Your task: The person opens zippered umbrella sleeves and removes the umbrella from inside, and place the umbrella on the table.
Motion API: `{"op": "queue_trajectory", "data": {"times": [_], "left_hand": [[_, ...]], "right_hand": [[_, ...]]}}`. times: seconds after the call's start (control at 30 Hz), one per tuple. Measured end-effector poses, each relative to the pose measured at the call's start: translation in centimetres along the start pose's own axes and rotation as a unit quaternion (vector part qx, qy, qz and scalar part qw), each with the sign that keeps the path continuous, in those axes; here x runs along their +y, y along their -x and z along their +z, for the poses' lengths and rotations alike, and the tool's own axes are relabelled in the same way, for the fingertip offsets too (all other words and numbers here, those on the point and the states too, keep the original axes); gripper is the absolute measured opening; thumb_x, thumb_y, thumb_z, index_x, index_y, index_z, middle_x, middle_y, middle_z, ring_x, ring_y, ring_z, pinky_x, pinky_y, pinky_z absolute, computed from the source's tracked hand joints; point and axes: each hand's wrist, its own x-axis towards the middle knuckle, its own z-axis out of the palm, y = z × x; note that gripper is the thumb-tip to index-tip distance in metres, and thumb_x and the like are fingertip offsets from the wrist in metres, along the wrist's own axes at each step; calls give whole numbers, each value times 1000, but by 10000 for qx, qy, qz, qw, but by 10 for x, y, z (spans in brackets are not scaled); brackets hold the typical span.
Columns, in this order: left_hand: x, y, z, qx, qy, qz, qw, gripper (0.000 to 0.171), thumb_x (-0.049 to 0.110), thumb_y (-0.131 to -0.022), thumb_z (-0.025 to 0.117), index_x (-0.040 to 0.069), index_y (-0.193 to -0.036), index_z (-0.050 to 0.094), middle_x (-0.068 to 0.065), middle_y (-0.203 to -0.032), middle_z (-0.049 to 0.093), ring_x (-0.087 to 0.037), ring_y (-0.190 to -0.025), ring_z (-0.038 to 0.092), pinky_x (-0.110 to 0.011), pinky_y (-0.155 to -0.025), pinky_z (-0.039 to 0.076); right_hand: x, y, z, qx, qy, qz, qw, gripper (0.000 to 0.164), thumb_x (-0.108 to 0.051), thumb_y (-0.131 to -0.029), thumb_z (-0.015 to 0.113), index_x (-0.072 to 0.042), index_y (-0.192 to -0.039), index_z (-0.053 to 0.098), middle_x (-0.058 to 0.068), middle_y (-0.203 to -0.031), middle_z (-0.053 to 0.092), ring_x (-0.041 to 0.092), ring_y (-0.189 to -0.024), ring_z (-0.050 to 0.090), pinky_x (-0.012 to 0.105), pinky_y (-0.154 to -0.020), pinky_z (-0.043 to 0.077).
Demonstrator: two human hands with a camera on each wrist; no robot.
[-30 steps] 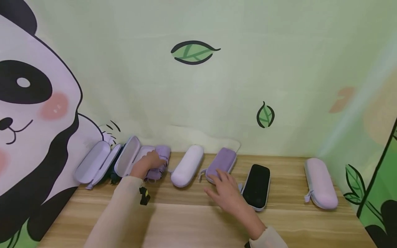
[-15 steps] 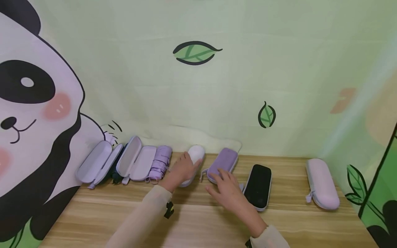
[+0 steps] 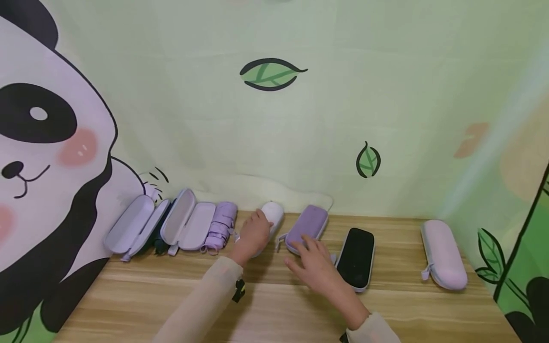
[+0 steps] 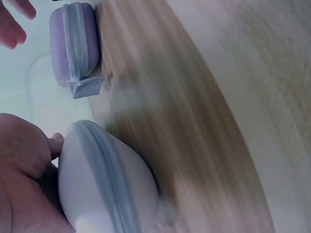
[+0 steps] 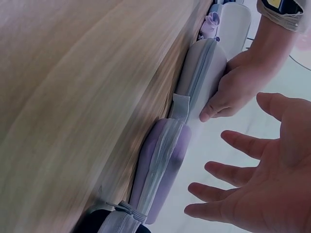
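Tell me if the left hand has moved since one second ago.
Yes, rightward in the head view: the left hand was at the purple roll and is now to its right, on the white case.

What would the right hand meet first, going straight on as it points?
Most likely the purple case: the right hand points toward it in the head view, though the gap is hard to judge.

A pale green backdrop (image 3: pixel 193 119) rose behind the wood-grained tabletop (image 3: pixel 429 314), which spread across six o'clock. A printed panda (image 3: pixel 60 181) filled nine o'clock, an outlined leaf (image 3: pixel 269 75) sat at twelve, and a pale streak (image 3: pixel 493 143) slanted near three.
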Motion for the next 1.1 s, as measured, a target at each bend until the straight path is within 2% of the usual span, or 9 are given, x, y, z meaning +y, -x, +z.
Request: {"op": "queue_trajectory", "data": {"times": [0.2,0.33,0.5,0.67,0.83,0.9,0.93,1.0,1.1], "left_hand": [[0,6,-9,-184,50,200,9996,58,22,-106,54,-21,-141,38,-36,-134,53,-46,-124,55,-51,-105,45],[-5,10,-15,-158,-99,682,9975,45,17,-102,62,-19,-127,49,-32,-118,60,-44,-109,63,-50,-95,51],[-15,15,-28,-778,-98,1479,9859,32,4,-95,66,-16,-116,53,-31,-112,61,-45,-108,62,-51,-96,50],[-25,24,-38,-1430,-235,2555,9559,38,-4,-90,69,-9,-122,51,-26,-119,61,-41,-111,61,-48,-101,48],[-33,42,-45,-1547,-941,3866,9043,67,-9,-75,80,-2,-132,46,-19,-132,56,-34,-124,56,-46,-108,44],[-36,49,-47,-1525,-1207,4283,8825,74,-11,-74,80,0,-138,44,-18,-141,52,-32,-134,50,-45,-114,38],[-37,52,-47,-1519,-1281,4409,8753,75,-11,-75,79,2,-140,43,-16,-145,50,-30,-137,48,-45,-116,36],[-39,56,-47,-1480,-1173,4601,8676,72,-12,-79,75,5,-142,44,-13,-149,50,-28,-141,46,-44,-118,33],[-42,61,-46,-1387,-621,4658,8717,65,-13,-80,73,7,-137,49,-10,-145,54,-27,-138,50,-44,-117,34]], "right_hand": [[-1,0,2,-56,-11,35,10000,53,-38,-101,62,-2,-140,58,30,-149,44,49,-139,40,64,-114,28],[0,1,2,-59,16,7,10000,52,-38,-101,62,-2,-140,59,30,-149,44,48,-139,40,64,-113,28],[2,2,3,3,7,-5,10000,50,-36,-101,64,-2,-137,60,30,-148,46,49,-138,41,64,-113,29],[3,3,2,5,-15,11,10000,49,-36,-100,64,-3,-137,61,30,-148,46,49,-137,41,64,-112,30],[1,1,1,16,-64,-9,10000,49,-35,-102,62,-2,-138,60,30,-149,44,49,-138,41,65,-112,30],[0,0,0,23,-83,-36,10000,47,-32,-102,61,-2,-138,60,30,-150,44,49,-138,41,64,-112,29],[0,-1,-1,22,-94,-32,9999,46,-31,-103,60,-1,-138,60,30,-150,44,49,-138,41,64,-113,29],[0,-1,-1,18,-88,-35,10000,45,-29,-104,59,-1,-138,60,29,-150,45,49,-138,41,64,-114,28],[0,0,-1,25,-117,-22,9999,45,-29,-103,60,-1,-138,61,29,-150,45,48,-139,40,63,-114,28]]}}
